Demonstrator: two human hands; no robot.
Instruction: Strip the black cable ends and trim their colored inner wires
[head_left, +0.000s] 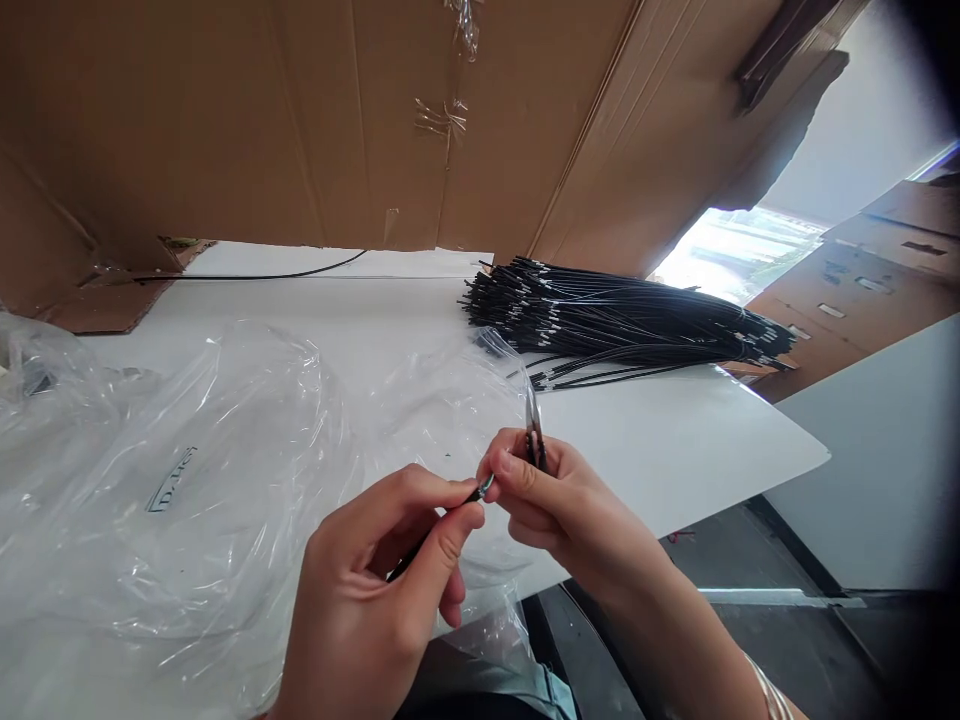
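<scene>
Between thumb and forefinger, my left hand [375, 590] pinches a black cable [407, 562] near its end. Thin greenish inner wires [487, 486] stick out of that end. My right hand [551, 495] is closed, its thumb and forefinger pressed together at those wires. The same hand also holds small scissors [533, 425], blades pointing up and away from me. The handles are mostly hidden by the fingers. Both hands are close together over the front of the white table [660, 440].
A big bundle of black cables [622, 310] lies at the back right. Crumpled clear plastic bags [225, 500] cover the left and middle of the table. A cardboard sheet [315, 120] stands behind, with a single loose cable [255, 276] near its foot. Cardboard boxes [862, 270] stand at right.
</scene>
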